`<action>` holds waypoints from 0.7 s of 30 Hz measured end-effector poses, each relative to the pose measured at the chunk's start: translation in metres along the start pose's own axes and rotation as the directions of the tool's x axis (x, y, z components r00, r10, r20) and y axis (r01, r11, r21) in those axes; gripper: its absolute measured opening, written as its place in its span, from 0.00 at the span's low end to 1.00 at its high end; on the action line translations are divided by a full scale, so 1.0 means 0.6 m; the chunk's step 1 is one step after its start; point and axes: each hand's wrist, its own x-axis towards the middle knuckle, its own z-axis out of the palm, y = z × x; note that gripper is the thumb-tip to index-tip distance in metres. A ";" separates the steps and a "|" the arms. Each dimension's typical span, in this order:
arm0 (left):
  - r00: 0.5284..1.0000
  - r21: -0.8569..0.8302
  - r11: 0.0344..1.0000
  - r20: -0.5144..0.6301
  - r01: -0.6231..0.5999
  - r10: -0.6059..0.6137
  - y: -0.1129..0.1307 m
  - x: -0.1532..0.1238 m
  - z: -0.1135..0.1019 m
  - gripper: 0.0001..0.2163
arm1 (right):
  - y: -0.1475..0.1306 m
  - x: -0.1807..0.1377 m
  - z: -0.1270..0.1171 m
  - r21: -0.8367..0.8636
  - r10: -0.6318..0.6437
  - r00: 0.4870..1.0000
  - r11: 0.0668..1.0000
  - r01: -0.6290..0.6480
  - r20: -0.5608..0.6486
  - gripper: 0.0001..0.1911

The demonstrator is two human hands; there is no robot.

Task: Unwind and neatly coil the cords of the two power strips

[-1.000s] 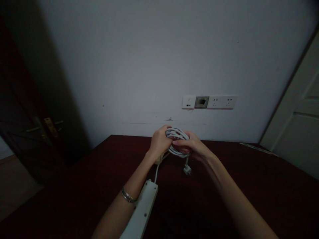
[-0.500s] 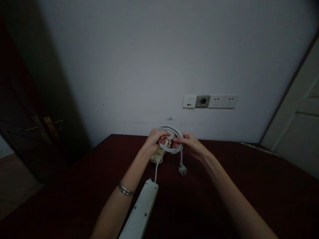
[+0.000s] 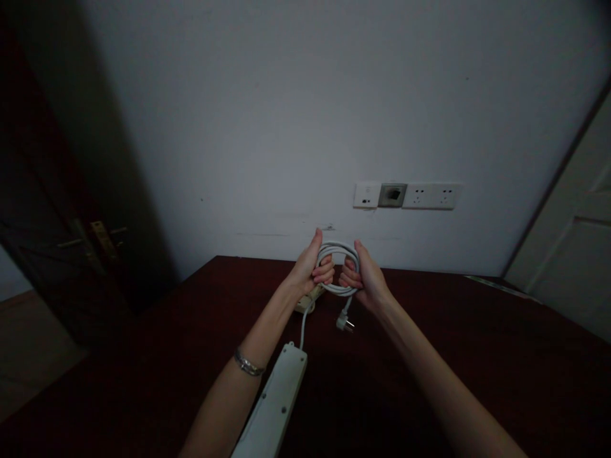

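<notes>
Pale wall (image 3: 286,127), with a row of sockets (image 3: 432,196) set into it, rose behind a dark red table (image 3: 363,394). Above the tabletop, the left hand (image 3: 305,270) and right hand (image 3: 371,273) gripped opposite sides of a coiled grey-white cable (image 3: 340,290), fingers curled through the loop and thumbs up outside it. The ring's open middle faced the camera. From its lower edge hung a plug (image 3: 342,320), pins pointing right and slightly downward. Beside the left forearm, a white power strip (image 3: 274,407) had its long axis slanting away from the person and rightward, its corded end toward the hands. A beige strip (image 3: 301,305), partly hidden, lay beyond it, near the left wrist.
</notes>
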 end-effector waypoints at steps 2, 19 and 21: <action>1.000 -0.010 1.000 -0.030 0.001 -0.001 -0.003 0.003 0.001 0.29 | 0.001 0.003 0.000 -0.044 -0.016 1.000 0.999 0.015 -0.025 0.29; 0.965 0.284 0.956 -0.221 -0.078 0.144 -0.020 0.006 0.013 0.24 | -0.020 -0.008 -0.014 -0.259 0.161 0.972 0.959 -0.113 0.173 0.26; 0.966 0.266 0.960 -0.209 -0.094 0.152 -0.018 0.008 0.011 0.25 | -0.024 -0.011 -0.009 -0.211 0.139 0.979 0.972 -0.106 0.149 0.25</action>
